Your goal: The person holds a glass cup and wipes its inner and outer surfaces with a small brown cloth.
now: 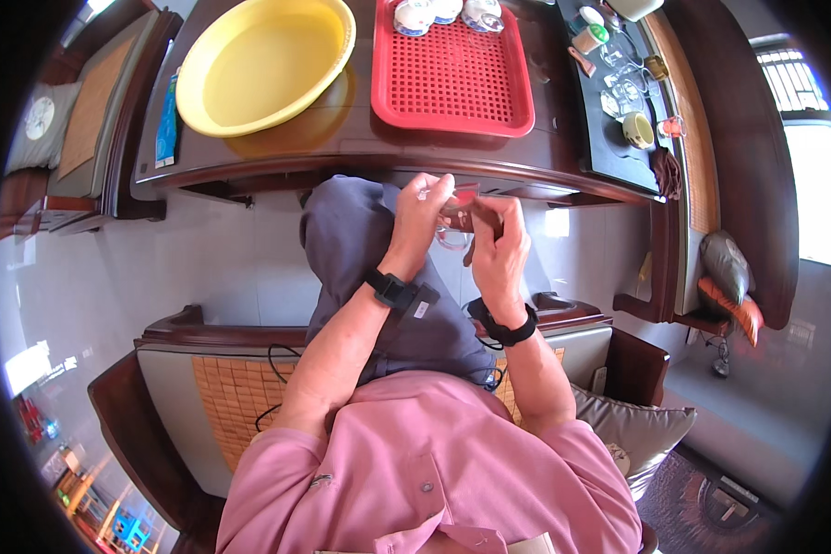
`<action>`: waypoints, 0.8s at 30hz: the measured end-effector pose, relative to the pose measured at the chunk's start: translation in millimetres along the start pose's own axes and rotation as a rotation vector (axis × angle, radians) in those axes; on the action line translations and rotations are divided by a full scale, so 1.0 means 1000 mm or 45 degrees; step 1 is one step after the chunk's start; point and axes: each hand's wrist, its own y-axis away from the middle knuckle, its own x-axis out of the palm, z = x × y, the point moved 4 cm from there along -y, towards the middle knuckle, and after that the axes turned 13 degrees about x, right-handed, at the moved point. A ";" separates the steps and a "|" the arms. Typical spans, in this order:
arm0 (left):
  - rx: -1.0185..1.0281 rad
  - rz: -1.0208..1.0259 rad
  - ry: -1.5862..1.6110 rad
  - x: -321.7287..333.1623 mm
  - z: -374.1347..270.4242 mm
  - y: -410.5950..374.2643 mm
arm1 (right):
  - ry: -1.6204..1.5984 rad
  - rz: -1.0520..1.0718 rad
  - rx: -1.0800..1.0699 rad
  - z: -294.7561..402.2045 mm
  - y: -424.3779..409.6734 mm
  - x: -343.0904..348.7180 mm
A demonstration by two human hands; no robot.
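Note:
My left hand (415,220) grips a small clear glass cup (453,239) above my lap, just off the near edge of the table. My right hand (504,246) holds a dark brown cloth (486,220) against the cup's right side. Fingers and cloth hide part of the glass. Beyond my hands, a red perforated plastic tray (450,124) lies on the table. White-and-blue porcelain cups (414,18) and a clear glass (490,23) stand at its far end.
A yellow plastic basin (192,104) holding water stands at the table's left, near a blue packet (167,128). On the right, a black tea tray (613,163) bears several glass vessels (623,97), a yellowish cup (638,130) and a brush (582,62). Another brown cloth (666,173) hangs at its corner.

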 end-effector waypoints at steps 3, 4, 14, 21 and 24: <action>0.281 -0.022 -0.253 0.002 -0.003 0.000 | -0.169 0.057 0.144 -0.008 -0.017 0.000; 0.282 -0.014 -0.268 0.002 -0.003 0.000 | -0.321 0.114 0.233 -0.006 -0.020 0.000; -0.497 0.038 0.670 0.000 0.019 -0.003 | 0.549 -0.083 -0.807 0.004 0.024 0.001; -0.447 -0.030 0.532 -0.002 0.024 -0.004 | 0.454 -0.142 -0.679 0.007 0.022 0.004; -0.273 0.002 0.277 -0.003 0.006 -0.003 | 0.396 -0.160 -0.502 0.011 0.017 0.006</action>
